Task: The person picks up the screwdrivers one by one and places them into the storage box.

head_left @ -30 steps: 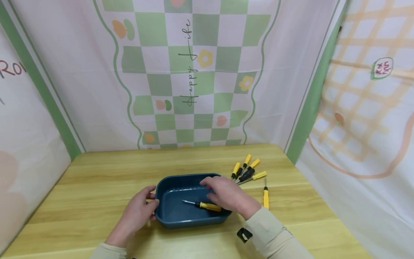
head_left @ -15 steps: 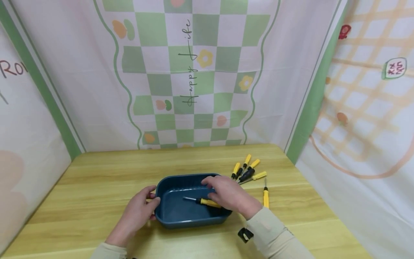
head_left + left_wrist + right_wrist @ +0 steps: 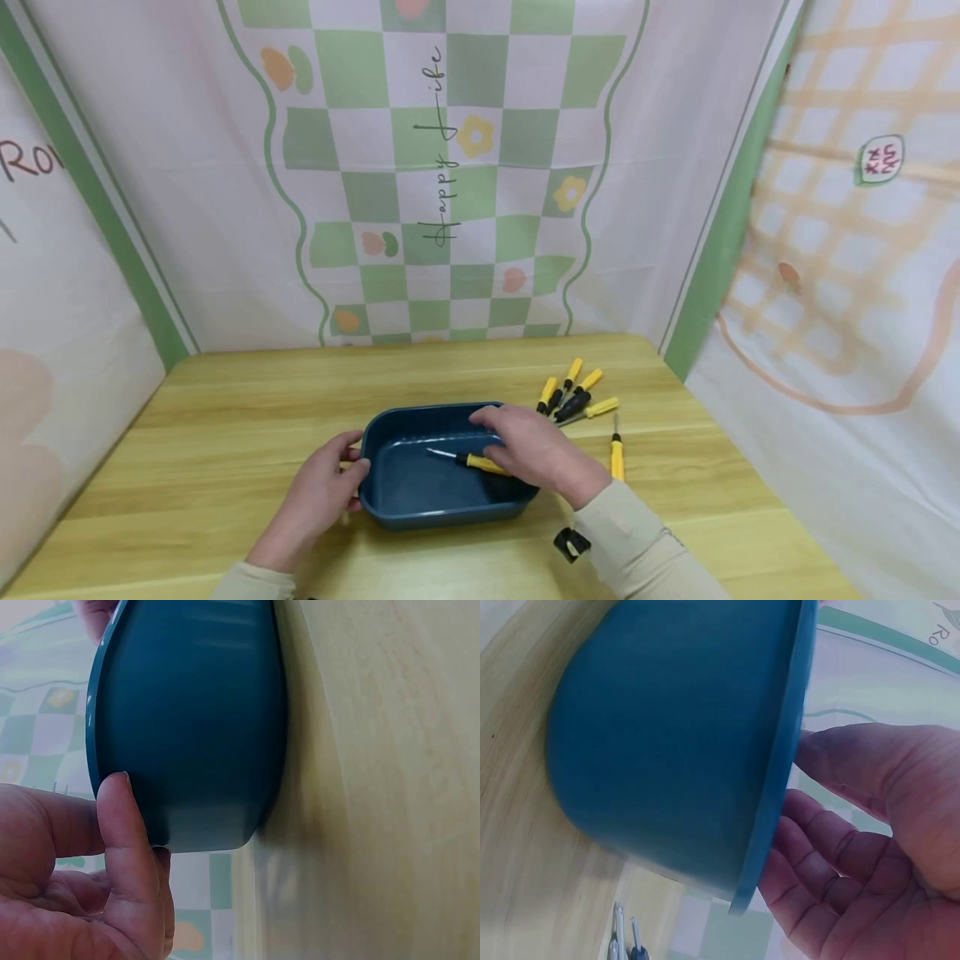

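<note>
A dark blue rectangular plastic box [image 3: 442,518] stands on the table. Inside it lies a screwdriver [image 3: 480,463] with a yellow handle and black collar, its tip pointing left. My left hand [image 3: 322,487] holds the box's left end, thumb and fingers at the rim; in the left wrist view a finger [image 3: 124,817] lies against the outer wall [image 3: 191,712]. Over the right end hovers my right hand [image 3: 532,450], its loosely bent fingers [image 3: 795,892] reaching past the rim [image 3: 780,750]. It overlaps the screwdriver's handle end in the head view, and no grasp shows.
Right of the box, several screwdrivers [image 3: 602,407] with yellow handles lie in a bunch, among them a black-handled one [image 3: 574,405]. A single yellow screwdriver [image 3: 617,458] lies nearer, beside the right forearm. Fabric walls [image 3: 225,250] enclose the wooden table [image 3: 240,400].
The screwdriver in the box has shifted slightly toward the back, its tip swinging away from me. My right hand has drifted a little to the right; the left hand keeps its place.
</note>
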The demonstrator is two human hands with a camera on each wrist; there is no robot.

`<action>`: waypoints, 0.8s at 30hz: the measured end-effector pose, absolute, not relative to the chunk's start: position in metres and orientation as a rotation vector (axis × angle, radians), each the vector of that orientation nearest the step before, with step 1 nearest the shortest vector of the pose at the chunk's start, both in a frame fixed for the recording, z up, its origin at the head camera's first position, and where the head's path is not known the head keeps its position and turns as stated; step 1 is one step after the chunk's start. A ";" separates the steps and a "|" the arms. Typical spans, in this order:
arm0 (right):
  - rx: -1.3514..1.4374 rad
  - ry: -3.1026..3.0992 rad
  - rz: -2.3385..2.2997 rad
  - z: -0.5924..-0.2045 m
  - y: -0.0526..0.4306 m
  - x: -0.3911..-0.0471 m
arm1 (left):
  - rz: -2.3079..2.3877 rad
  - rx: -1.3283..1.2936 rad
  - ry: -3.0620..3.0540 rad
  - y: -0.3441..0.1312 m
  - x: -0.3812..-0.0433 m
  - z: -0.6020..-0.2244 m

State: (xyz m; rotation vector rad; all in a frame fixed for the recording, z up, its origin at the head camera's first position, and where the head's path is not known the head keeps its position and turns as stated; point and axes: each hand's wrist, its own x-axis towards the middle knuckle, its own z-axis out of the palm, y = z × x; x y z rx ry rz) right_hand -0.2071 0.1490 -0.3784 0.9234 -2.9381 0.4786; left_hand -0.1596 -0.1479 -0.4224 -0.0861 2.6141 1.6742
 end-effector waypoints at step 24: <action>0.772 -2.958 0.499 -0.377 0.160 -0.204 | 1.663 -0.085 2.603 -0.149 -0.161 -0.423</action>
